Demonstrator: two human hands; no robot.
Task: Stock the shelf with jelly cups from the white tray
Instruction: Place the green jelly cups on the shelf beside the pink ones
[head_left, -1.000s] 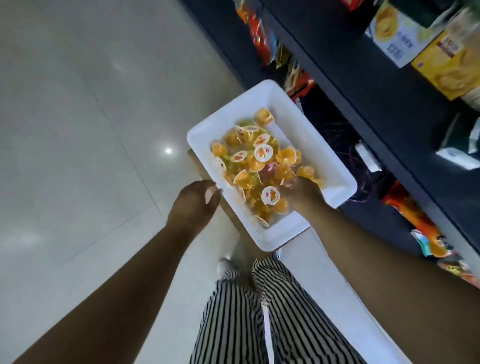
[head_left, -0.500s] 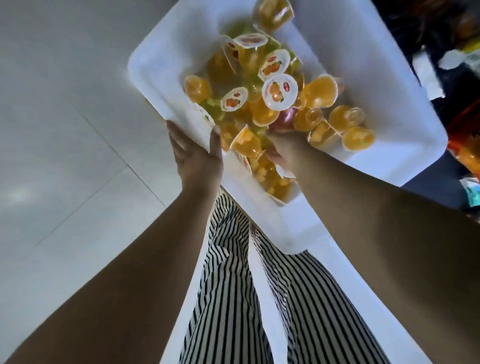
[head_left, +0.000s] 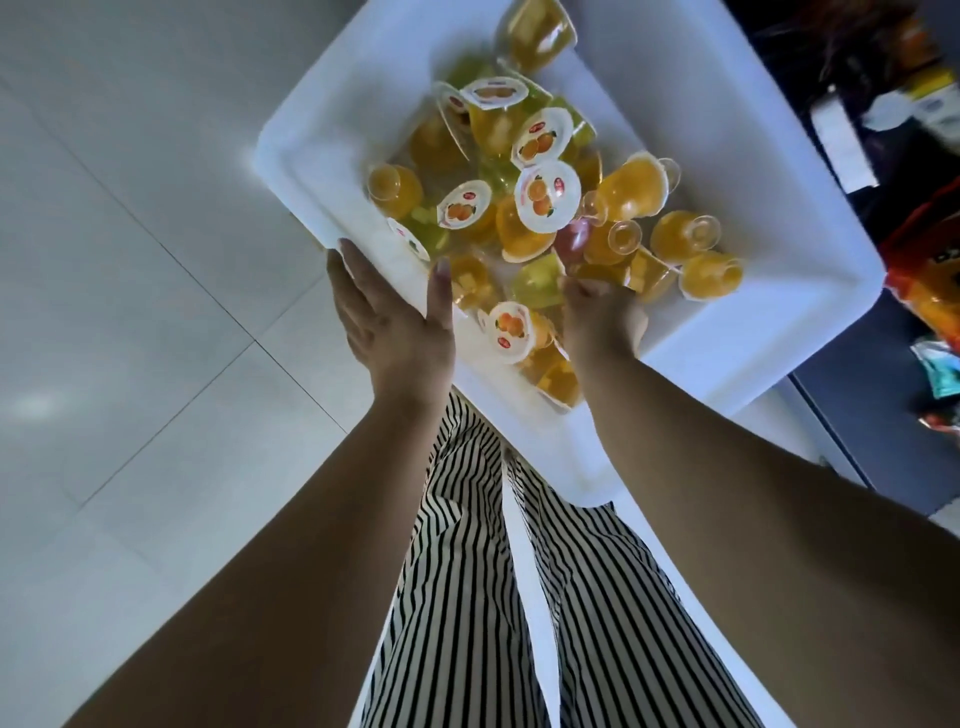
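A white tray (head_left: 727, 332) fills the upper middle of the head view and holds several orange, yellow and green jelly cups (head_left: 545, 195), some lying on their sides. My left hand (head_left: 395, 322) grips the tray's near left rim, thumb over the edge and fingers underneath. Inside the tray my right hand (head_left: 602, 317) is buried among the cups at the near side. Its fingers curl down into the pile; I cannot make out which cup they hold, if any.
The dark shelf unit (head_left: 883, 130) with snack packets (head_left: 930, 291) runs along the right edge. Pale floor tiles (head_left: 130, 312) spread to the left. My striped trouser legs (head_left: 519, 597) stand directly below the tray.
The camera has dropped much closer to the tray, so the shelf has mostly left the view. My right hand has dug deeper into the cups; my left hand has kept its grip on the rim.
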